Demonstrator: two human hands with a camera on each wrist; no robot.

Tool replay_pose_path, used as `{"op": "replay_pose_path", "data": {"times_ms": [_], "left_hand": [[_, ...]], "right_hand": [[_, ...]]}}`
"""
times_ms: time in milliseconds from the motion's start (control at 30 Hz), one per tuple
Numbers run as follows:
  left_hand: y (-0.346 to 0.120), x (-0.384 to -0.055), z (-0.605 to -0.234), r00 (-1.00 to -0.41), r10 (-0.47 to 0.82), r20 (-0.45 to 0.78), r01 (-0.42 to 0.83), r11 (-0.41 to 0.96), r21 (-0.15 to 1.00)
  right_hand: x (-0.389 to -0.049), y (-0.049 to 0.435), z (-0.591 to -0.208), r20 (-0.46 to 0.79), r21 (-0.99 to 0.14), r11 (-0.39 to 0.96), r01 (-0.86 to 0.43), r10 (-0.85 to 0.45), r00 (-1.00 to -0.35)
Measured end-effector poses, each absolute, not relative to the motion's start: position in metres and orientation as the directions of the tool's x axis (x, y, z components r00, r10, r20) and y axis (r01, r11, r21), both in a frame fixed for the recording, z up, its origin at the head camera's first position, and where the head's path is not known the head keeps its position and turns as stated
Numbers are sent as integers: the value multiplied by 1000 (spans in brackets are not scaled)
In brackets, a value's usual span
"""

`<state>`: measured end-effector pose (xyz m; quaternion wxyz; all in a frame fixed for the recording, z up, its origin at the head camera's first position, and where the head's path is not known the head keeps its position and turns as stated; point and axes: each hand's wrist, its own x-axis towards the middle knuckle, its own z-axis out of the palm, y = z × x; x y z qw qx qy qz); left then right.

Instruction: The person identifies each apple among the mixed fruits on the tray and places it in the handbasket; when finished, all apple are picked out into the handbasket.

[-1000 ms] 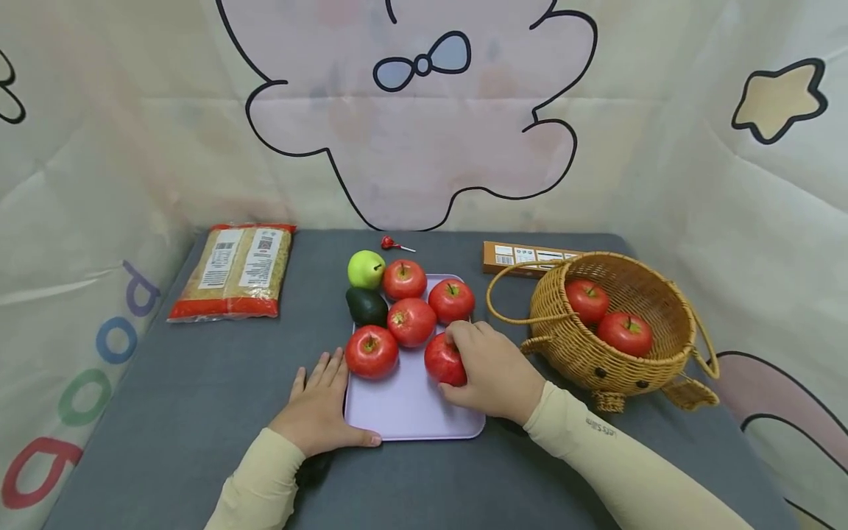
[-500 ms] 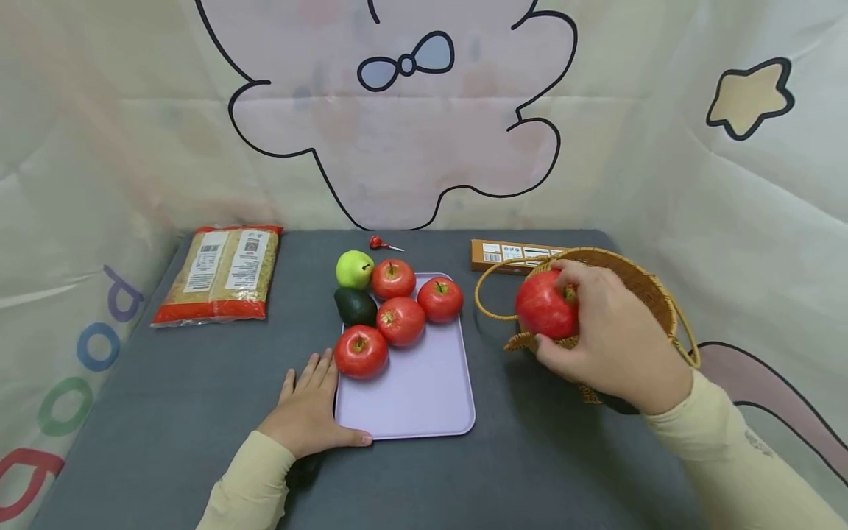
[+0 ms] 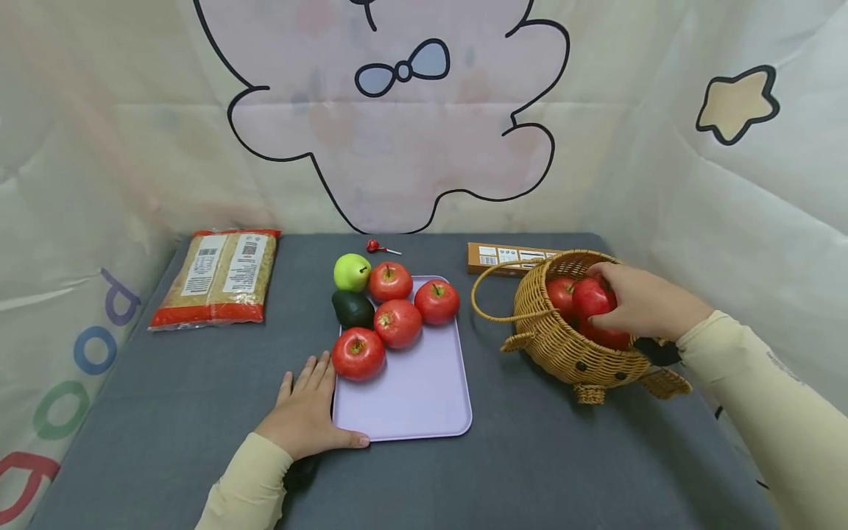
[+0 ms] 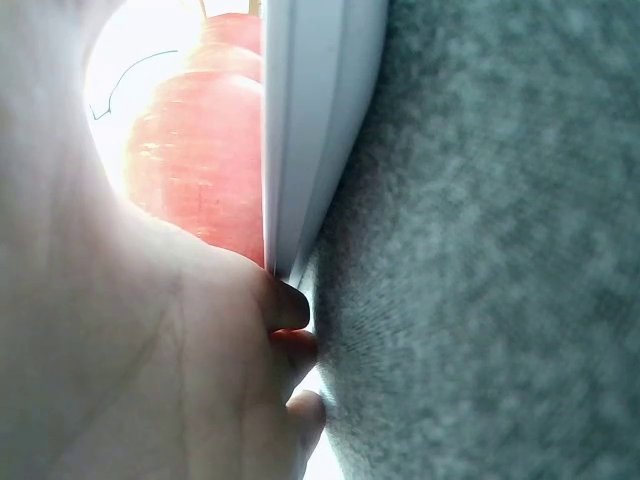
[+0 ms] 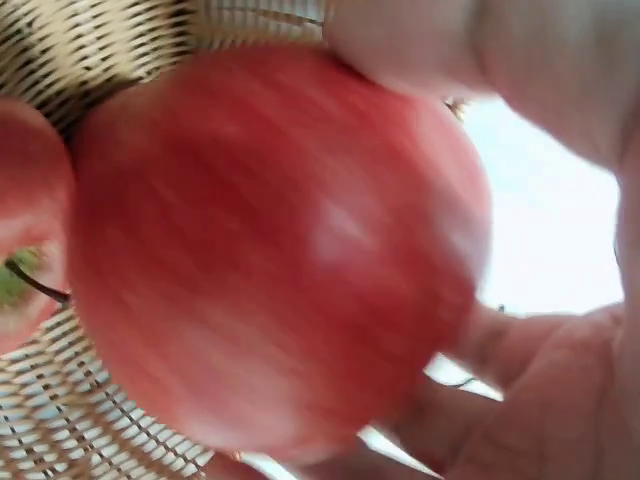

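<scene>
One red apple (image 3: 592,297) is in the mouth of the wicker basket (image 3: 550,346), gripped between the thumb and fingers of the right hand (image 3: 645,300). Two more apples (image 3: 560,296) lie in the basket beside it. To the left is a pale purple tray (image 3: 420,405); the left hand (image 3: 301,419) rests against its left edge, fingers straight, grasping nothing. Four red apples (image 3: 397,324), an avocado (image 3: 353,309) and a green fruit (image 3: 352,272) cluster around the tray's far left part. Farther back on the grey table (image 3: 199,427) are a bag of grain (image 3: 221,276), a lollipop (image 3: 373,246) and a narrow box (image 3: 506,256).
</scene>
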<state>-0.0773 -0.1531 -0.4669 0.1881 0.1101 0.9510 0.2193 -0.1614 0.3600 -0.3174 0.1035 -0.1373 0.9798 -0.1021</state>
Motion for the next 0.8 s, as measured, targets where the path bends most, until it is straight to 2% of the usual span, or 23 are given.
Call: {"op": "replay_pose_path", "data": {"times_ms": [167, 233, 367, 533, 633, 800], "left_hand": [[-152, -77, -465, -904, 292, -313, 127, 881, 456], [-152, -77, -465, -904, 291, -314, 126, 882, 455], [-154, -77, -466, -905, 284, -317, 117, 882, 456], [-155, -78, -469, -904, 281, -321, 111, 881, 459], [-155, -79, -470, -904, 289, -316, 117, 877, 465], [-155, -79, -471, -907, 293, -303, 125, 874, 470]], "right_hand": [[-167, 354, -329, -274, -181, 945, -272, -314, -909], [-170, 351, -331, -307, -202, 936, -289, -341, -889], [-183, 345, -332, -420, -268, 915, -302, -393, -818], [-192, 337, -336, -592, -318, 922, -221, -375, -714], [-195, 334, -338, -636, -275, 938, -210, -341, -692], [-197, 332, -339, -626, -206, 942, -263, -334, -705]]}}
